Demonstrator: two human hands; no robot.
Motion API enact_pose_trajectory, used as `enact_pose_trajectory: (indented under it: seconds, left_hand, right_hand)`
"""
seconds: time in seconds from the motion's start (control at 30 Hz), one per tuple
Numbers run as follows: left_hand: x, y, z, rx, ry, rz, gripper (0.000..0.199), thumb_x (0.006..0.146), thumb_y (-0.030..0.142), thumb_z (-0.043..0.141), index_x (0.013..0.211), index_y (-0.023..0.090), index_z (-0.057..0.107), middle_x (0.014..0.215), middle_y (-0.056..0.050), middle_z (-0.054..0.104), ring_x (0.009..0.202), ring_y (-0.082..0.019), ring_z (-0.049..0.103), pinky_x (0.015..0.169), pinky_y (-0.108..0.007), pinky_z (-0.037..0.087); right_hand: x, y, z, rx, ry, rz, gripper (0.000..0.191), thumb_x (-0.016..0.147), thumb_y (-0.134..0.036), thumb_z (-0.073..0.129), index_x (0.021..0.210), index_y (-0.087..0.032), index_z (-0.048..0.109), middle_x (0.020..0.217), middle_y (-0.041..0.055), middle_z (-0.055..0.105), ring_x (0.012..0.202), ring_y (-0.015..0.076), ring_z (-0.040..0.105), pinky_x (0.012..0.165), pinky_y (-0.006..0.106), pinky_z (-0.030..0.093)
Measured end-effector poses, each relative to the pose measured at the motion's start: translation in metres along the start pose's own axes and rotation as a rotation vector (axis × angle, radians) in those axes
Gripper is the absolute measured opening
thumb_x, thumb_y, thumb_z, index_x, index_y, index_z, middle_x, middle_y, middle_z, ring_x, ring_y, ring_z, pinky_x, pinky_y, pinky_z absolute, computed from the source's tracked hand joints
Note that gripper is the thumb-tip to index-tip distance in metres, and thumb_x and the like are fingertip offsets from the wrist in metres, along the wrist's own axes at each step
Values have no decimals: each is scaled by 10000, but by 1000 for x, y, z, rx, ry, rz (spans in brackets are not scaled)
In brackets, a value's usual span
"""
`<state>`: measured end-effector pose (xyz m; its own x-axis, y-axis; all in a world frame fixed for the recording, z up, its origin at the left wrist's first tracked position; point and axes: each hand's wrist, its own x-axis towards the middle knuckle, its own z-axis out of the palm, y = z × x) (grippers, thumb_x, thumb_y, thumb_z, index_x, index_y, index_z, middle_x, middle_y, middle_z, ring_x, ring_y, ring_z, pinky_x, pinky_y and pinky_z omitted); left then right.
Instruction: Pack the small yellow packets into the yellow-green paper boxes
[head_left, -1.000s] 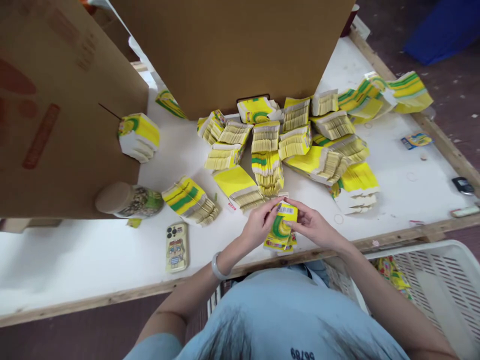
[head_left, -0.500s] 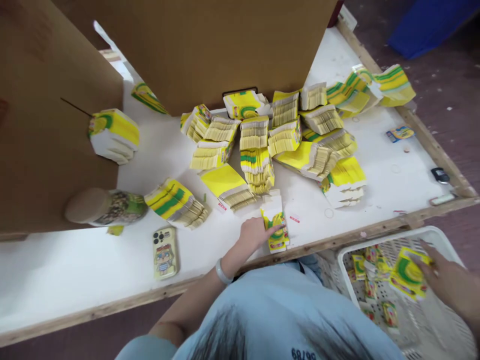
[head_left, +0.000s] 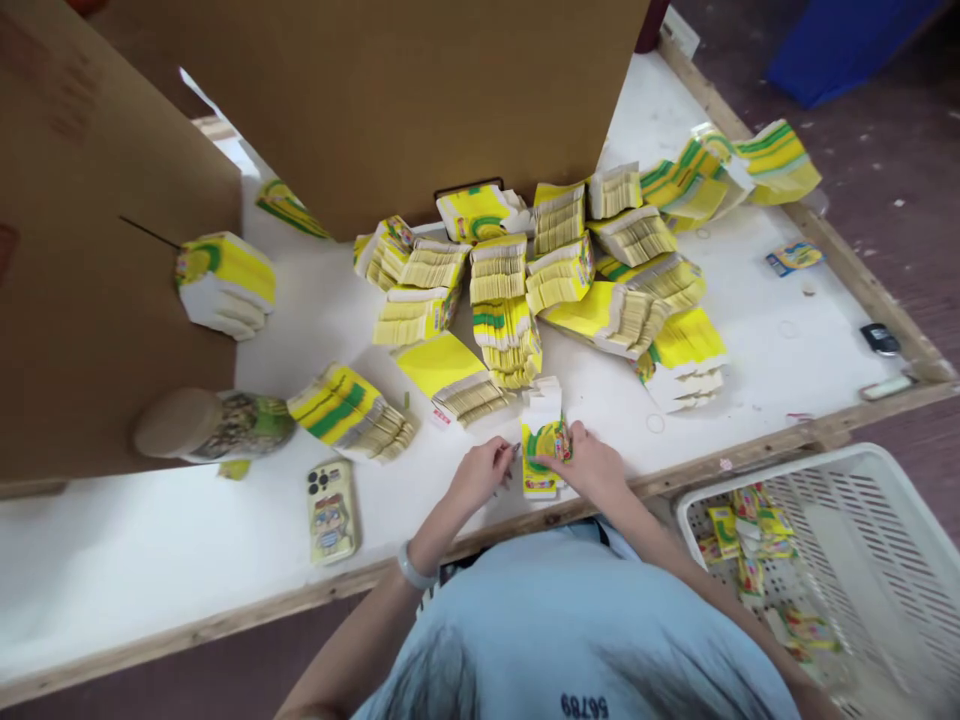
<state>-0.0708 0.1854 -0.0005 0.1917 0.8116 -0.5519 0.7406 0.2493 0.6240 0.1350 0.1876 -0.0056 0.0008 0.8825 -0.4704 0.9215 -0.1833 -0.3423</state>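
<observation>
A flat yellow-and-green cardboard carton [head_left: 538,480] with white end flaps lies at the table's front edge, between my two hands. From its right side my right hand [head_left: 598,468] grips it, thumb across the printed face. Just left of the carton is my left hand [head_left: 480,478], its thumb and fingers pinched together; whatever they hold, if anything, is too small to make out. Beyond them, several bundles of similar flat cartons [head_left: 506,335] are spread over the white table.
Tall brown cardboard boxes [head_left: 450,90] stand at the back and left. A lidded jar [head_left: 251,425] lies on its side near a phone [head_left: 331,510]. To the right of my body, a white plastic basket [head_left: 870,465] contains several small yellow packs [head_left: 750,525]. A wooden rim [head_left: 780,437] borders the table.
My right hand has come from over the basket, where it held a yellow carton, to the carton at the table edge. My left hand has slid off that carton to its left side.
</observation>
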Motion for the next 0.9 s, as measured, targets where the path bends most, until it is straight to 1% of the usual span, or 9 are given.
enact_pose_trajectory:
  seconds: [0.07, 0.2, 0.37, 0.5, 0.6, 0.67, 0.73, 0.83, 0.9]
  left_hand:
    - [0, 2, 0, -6, -14, 8, 272, 988, 327, 406, 891, 192, 621, 705, -19, 729, 593, -168, 673, 608, -254, 463]
    - [3, 12, -11, 32, 11, 31, 222, 978, 325, 445, 958, 207, 632, 818, -36, 747, 671, -185, 688, 652, -271, 469]
    - [1, 27, -27, 123, 96, 81, 231, 981, 344, 460, 924, 204, 633, 858, -56, 730, 700, -201, 663, 674, -294, 440]
    - [-6, 42, -19, 60, 3, 232, 284, 928, 449, 572, 1057, 198, 605, 942, -50, 726, 714, -195, 667, 665, -288, 470]
    - [-11, 52, -6, 124, -39, 402, 256, 976, 400, 501, 1006, 175, 619, 918, -72, 715, 796, -213, 680, 730, -303, 512]
    - [-13, 57, 3, 231, -21, 473, 255, 1005, 319, 433, 983, 153, 626, 911, -96, 707, 830, -224, 682, 775, -325, 527]
    - [-14, 60, 8, 301, -20, 500, 218, 990, 256, 445, 985, 142, 632, 912, -107, 702, 852, -233, 685, 802, -341, 538]
    - [-16, 58, 12, 333, -36, 502, 156, 945, 188, 484, 966, 142, 632, 913, -109, 690, 884, -248, 690, 841, -370, 552]
    - [-17, 56, 11, 291, -20, 516, 134, 913, 153, 494, 967, 142, 616, 999, -131, 675, 971, -270, 682, 888, -409, 557]
  right_hand:
    - [7, 1, 7, 34, -5, 19, 467, 892, -578, 606, 1097, -159, 588, 993, 165, 736, 887, 294, 716, 671, 313, 453]
    - [17, 20, 4, 182, -43, -46, 283, 946, -479, 554, 916, -208, 630, 772, 40, 725, 721, 202, 684, 617, 261, 420]
    - [8, 38, -12, 243, 18, -119, 394, 955, -509, 517, 687, -222, 550, 617, 20, 640, 610, 180, 594, 587, 267, 364]
    - [-7, 35, -18, 593, 94, -281, 502, 942, -608, 485, 614, -230, 440, 525, -37, 501, 510, 131, 475, 527, 247, 363]
    - [-15, 21, -17, 828, 245, -342, 438, 941, -602, 497, 710, -230, 496, 617, -29, 558, 574, 138, 536, 567, 253, 437]
    - [-18, 6, -14, 865, 419, -289, 361, 966, -567, 463, 874, -226, 540, 756, 2, 627, 682, 159, 601, 649, 279, 485]
    - [-18, -9, -11, 872, 542, -234, 320, 981, -533, 443, 992, -225, 530, 807, 12, 634, 715, 168, 610, 681, 294, 493]
    - [-17, -24, -8, 836, 547, -229, 255, 975, -482, 485, 974, -230, 528, 733, -13, 606, 654, 163, 585, 655, 290, 477]
    - [-15, -25, -5, 828, 527, -250, 211, 977, -434, 482, 979, -231, 544, 754, 1, 641, 685, 175, 618, 672, 297, 489]
